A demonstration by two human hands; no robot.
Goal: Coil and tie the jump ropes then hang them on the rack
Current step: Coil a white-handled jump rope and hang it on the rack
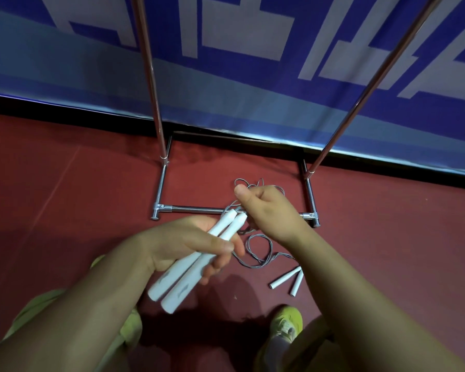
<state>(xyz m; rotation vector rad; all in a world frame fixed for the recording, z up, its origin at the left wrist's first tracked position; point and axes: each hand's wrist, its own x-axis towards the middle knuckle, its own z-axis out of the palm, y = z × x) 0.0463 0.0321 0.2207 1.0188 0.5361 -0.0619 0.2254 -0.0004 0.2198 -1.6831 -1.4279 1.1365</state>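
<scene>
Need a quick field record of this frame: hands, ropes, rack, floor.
left hand: grips two white handles side by side
right hand: pinches grey cord bunched above the handles
second rope: lies loose on the red floor, uncoiled, its handles beside the right forearm
rack: chrome base and uprights by the blue banner; nothing visibly hung on the part in view

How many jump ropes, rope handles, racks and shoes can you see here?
Jump ropes: 2, one held, one on the floor
White handles: 4, two in the left hand, two on the floor
Metal racks: 1
Yellow-green shoes: 2
Total: 9
</scene>
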